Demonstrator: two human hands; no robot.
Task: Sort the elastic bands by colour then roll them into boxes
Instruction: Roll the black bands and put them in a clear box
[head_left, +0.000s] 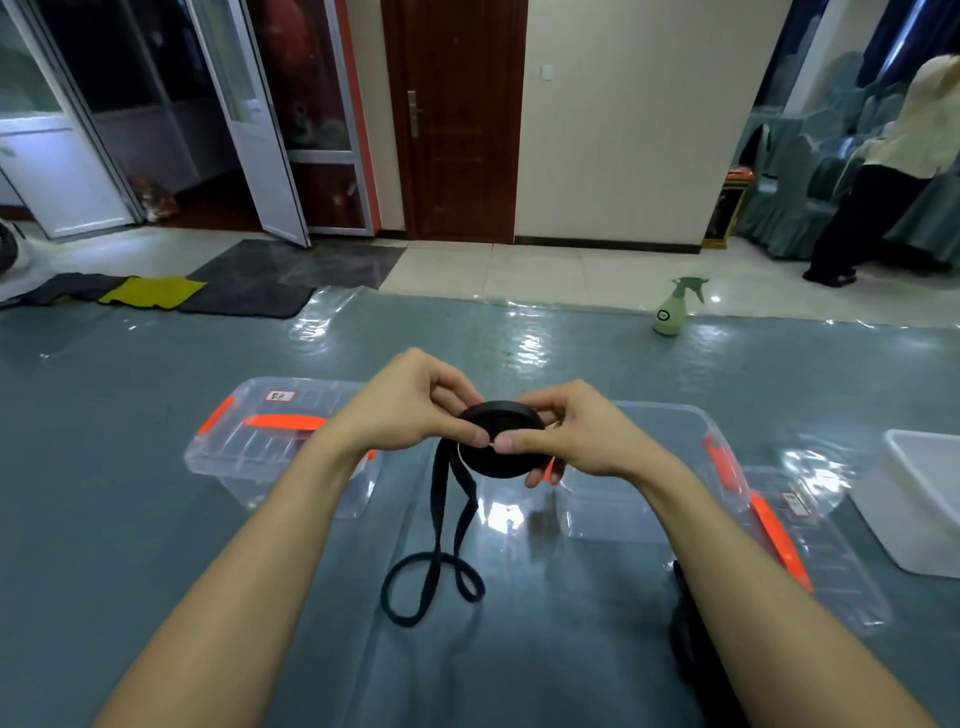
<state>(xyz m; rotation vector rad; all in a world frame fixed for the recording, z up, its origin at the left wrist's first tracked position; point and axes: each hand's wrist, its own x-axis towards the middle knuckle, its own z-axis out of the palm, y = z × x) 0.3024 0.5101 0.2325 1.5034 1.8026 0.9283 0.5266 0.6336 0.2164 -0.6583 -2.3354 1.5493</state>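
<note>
A black elastic band is wound into a flat roll (497, 446) held in the air above the table. My left hand (415, 402) pinches the roll's left side and my right hand (576, 431) grips its right side, thumbs meeting at the front. The band's loose tail (439, 525) hangs down and ends in loops lying on the table. A clear box with orange clips (249, 452) stands behind my left arm. A second clear box (670, 431) stands behind my right hand, its clear lid with an orange handle (810, 561) lying to the right of it.
A white plastic tub (919, 509) sits at the right edge. More black band (685, 639) lies partly hidden under my right forearm. The table (156, 519) has a shiny blue-grey cover. A green spray bottle (672, 306) stands on the floor beyond, and a person stands far right.
</note>
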